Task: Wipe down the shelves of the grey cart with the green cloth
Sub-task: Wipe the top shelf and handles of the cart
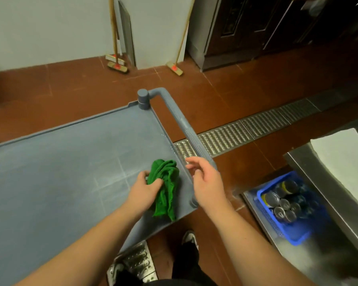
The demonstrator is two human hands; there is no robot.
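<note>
Gripping one crumpled, knitted green cloth (166,187), left hand (144,189) presses it on the grey cart (60,162)'s smooth plastic top shelf, near the ribbed handle (191,134). Right hand (205,182) hovers loosely open, holding nothing. Three brooms (117,65) lean against the wall; one blue basket (285,226) holds metal cans (283,205).

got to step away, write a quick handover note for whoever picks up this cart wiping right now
Left hand grips the bunched green cloth on the top shelf of the grey cart, near the corner closest to you.
Right hand is open, holding nothing, beside the cart handle.
Done: cannot tell how much is wiped; pale streaks show on the top shelf.
Left: the top shelf, then the lower shelves, which are out of view.
</note>
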